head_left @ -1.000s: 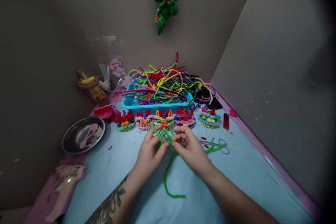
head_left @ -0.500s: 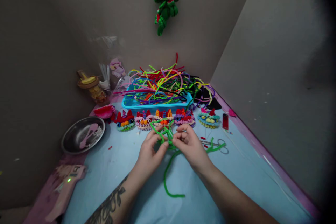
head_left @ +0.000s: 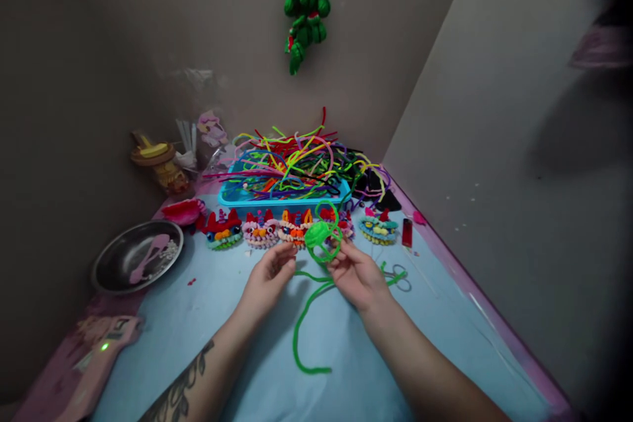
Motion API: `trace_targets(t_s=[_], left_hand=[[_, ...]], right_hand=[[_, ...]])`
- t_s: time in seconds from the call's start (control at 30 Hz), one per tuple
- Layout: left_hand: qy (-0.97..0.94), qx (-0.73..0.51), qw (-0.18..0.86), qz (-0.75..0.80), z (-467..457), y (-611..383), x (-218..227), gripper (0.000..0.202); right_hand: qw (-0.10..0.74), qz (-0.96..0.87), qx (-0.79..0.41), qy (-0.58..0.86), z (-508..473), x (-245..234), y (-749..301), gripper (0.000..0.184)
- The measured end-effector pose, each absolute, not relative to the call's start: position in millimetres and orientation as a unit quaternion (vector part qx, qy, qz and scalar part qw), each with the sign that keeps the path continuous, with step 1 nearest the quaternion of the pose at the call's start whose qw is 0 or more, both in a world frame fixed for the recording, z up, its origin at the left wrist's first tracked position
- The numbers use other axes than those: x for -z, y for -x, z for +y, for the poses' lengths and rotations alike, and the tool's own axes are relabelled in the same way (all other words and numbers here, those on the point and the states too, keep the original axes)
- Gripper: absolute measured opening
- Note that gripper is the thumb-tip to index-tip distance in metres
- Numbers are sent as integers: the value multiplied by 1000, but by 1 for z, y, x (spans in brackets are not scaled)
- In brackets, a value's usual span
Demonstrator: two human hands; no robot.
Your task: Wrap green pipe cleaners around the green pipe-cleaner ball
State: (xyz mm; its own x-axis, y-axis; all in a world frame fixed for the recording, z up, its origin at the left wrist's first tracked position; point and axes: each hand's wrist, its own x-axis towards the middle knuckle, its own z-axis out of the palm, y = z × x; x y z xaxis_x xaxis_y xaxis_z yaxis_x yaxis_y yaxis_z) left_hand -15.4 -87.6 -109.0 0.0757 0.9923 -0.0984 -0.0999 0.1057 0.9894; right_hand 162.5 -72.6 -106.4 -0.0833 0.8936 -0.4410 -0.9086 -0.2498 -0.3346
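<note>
My right hand [head_left: 357, 271] pinches a green pipe cleaner [head_left: 321, 239] whose upper part is coiled into loops above my fingers. Its long tail [head_left: 301, 326] trails down over the blue table cover [head_left: 257, 369] toward me. My left hand [head_left: 267, 277] sits just left of the coil, fingers loosely apart, its fingertips close to the green strand; I cannot tell whether they touch it.
A row of small pipe-cleaner figures [head_left: 291, 227] stands behind my hands. Behind them a blue tray [head_left: 277, 196] holds many coloured pipe cleaners. Scissors [head_left: 398, 273] lie at the right, a metal bowl [head_left: 136, 257] at the left. A green ornament [head_left: 304, 6] hangs on the wall.
The green coil has been lifted and bunched tighter above my right fingers. My left hand has opened and drawn slightly away from it. The view has shifted a little.
</note>
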Motion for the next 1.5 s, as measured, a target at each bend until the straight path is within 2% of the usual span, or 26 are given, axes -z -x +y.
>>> trace_targets(t_s=[0.17,0.3,0.57,0.7,0.8,0.93,1.03,1.1,1.27,1.5], left_hand=[[-472,-474,567,480,-91,12,105,35],[-468,-476,575,473,-91,11,104,35],[-380,-464,660,453,-97,11,102,38],[-347,-460,700,422,-96,9,103,36],[-371,-508,621,469,-93,12,104,33],[-523,-569,354,526,-98,18,98,15],[-690,-511,202,471,-108,19,92,5],[-749,-462,146,451,-113,17,91,14],[-781,-406,98,465,-114,14,97,16],[-771,-407,157,463,-112,15,93,12]], right_hand=[[610,-82,-730,297,-81,102,-153,31],[600,-100,-735,299,-84,103,-148,35],[563,-182,-753,289,-82,110,-158,20],[565,-184,-749,292,-86,105,-156,27],[599,-257,-680,336,-90,99,-149,35],[624,-390,-549,397,-97,95,-143,33],[602,-466,-489,426,-104,98,-141,25],[584,-507,-455,441,-108,103,-140,21],[561,-559,-403,459,-114,112,-138,17],[547,-568,-404,464,-113,108,-138,18]])
